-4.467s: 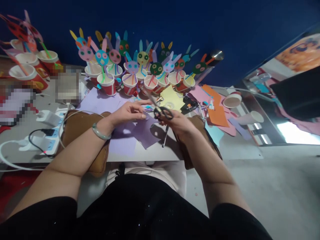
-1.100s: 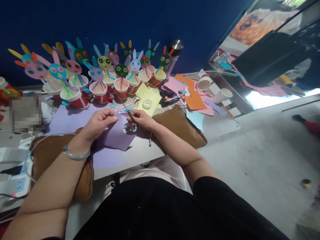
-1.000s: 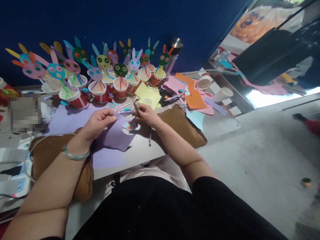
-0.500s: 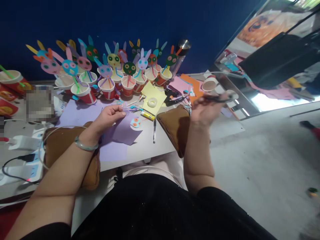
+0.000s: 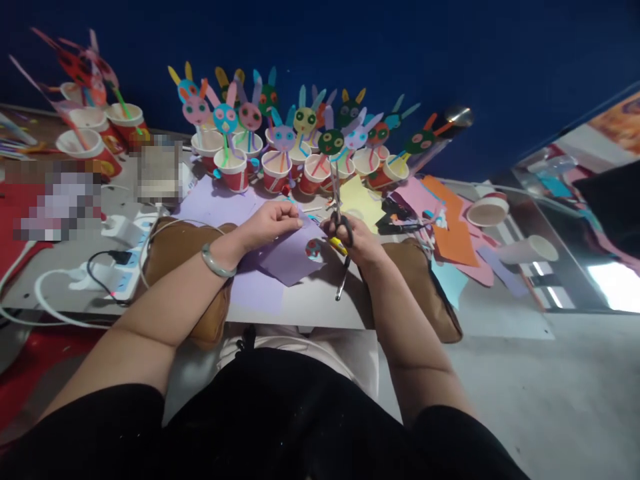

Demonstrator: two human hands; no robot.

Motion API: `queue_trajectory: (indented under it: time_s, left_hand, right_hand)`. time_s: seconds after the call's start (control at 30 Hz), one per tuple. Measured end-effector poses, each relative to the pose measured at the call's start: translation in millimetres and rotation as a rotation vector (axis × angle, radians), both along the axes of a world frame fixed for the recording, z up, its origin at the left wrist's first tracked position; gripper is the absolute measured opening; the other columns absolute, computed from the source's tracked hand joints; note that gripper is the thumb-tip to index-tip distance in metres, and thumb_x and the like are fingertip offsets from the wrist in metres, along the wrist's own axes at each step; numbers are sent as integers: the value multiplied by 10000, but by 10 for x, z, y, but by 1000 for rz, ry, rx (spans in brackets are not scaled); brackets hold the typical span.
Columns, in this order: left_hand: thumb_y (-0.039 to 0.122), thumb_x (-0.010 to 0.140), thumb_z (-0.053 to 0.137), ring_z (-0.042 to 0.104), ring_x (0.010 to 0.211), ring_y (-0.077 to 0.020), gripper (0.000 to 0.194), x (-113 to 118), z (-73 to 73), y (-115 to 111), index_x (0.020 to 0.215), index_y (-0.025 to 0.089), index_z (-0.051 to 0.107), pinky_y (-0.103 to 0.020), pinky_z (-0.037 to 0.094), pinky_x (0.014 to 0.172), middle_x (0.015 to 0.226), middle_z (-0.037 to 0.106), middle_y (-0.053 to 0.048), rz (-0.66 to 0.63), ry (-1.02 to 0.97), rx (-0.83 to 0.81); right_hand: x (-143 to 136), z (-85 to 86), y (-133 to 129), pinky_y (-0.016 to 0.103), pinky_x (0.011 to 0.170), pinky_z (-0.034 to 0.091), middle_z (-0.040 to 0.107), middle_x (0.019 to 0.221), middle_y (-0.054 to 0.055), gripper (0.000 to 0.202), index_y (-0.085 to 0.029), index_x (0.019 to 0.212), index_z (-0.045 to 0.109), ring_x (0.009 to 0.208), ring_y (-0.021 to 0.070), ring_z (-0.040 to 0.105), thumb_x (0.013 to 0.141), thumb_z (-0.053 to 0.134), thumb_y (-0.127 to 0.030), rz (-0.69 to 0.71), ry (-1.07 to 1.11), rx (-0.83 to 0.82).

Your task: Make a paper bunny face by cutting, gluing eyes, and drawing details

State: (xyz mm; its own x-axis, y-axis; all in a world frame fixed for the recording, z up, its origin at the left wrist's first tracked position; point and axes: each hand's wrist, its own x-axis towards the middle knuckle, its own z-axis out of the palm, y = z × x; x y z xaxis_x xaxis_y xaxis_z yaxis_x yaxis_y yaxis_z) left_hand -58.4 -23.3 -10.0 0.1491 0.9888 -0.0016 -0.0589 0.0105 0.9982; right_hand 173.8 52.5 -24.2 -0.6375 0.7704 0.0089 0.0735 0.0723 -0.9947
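Note:
My left hand (image 5: 270, 225), with a bracelet at its wrist, is closed in a pinch over the purple paper (image 5: 293, 257). A purple bit of paper shows at its fingertips, though its outline is hard to make out. Scissors (image 5: 337, 200) with dark handles are in my right hand (image 5: 361, 239), their blades pointing up and away from me. Just below the hands lies a small paper face disc (image 5: 313, 249) with orange-red spots. A yellow glue stick (image 5: 338, 245) and a pen (image 5: 343, 283) lie under and beside my right hand, partly covered.
Several red-and-white paper cups (image 5: 234, 175) with paper rabbit heads line the back. Brown cushions (image 5: 420, 287) lie under both forearms. Orange paper (image 5: 453, 227) and a tipped cup (image 5: 487, 210) are at right. A power strip (image 5: 131, 270) with cables sits at left.
My right hand has brought the scissors from the right side inward, close to my left hand. The left hand keeps its pinch. The view has turned left, showing more cups there.

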Motion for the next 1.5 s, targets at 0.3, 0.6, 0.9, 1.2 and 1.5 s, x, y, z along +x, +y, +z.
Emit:
queue_trajectory:
  time_s: [0.3,0.6,0.9,1.2,1.5]
  left_hand:
    - [344,736,791,317,527,-50,315,2,68,-39,666,190,526,-218,225,513,559,398,91,37,45,54]
    - [345,695,789,330,513,-56,286,18,76,-59,711,194,546,-212,245,502,543,400,98,-4,8,-40]
    - [351,657,765,330,521,-59,298,14,105,-51,644,202,507,-221,235,508,546,425,74,1,1,-64]
    - [356,637,746,339,529,-58,280,18,121,-60,616,192,520,-217,238,515,543,440,68,-4,37,-92]
    - [326,650,741,359,533,-56,237,7,115,-60,617,175,561,-217,232,516,553,463,58,0,41,-88]
  right_hand:
    - [177,1,-6,304,656,342,546,705,-19,722,-205,746,603,667,147,438,667,793,-897,325,-127,-22]
    - [196,-18,46,272,613,276,480,682,-42,698,-198,732,529,652,115,385,741,774,-851,529,-199,-76]
    - [203,-3,41,285,606,276,495,656,-41,696,-189,712,577,613,112,383,715,797,-849,513,-136,-66]
    - [250,-47,77,281,597,263,479,654,-49,669,-187,705,564,610,102,366,719,840,-796,530,-145,-115]
    - [265,-66,97,272,560,240,464,615,-63,664,-186,669,550,573,85,337,693,875,-764,524,-159,-167]
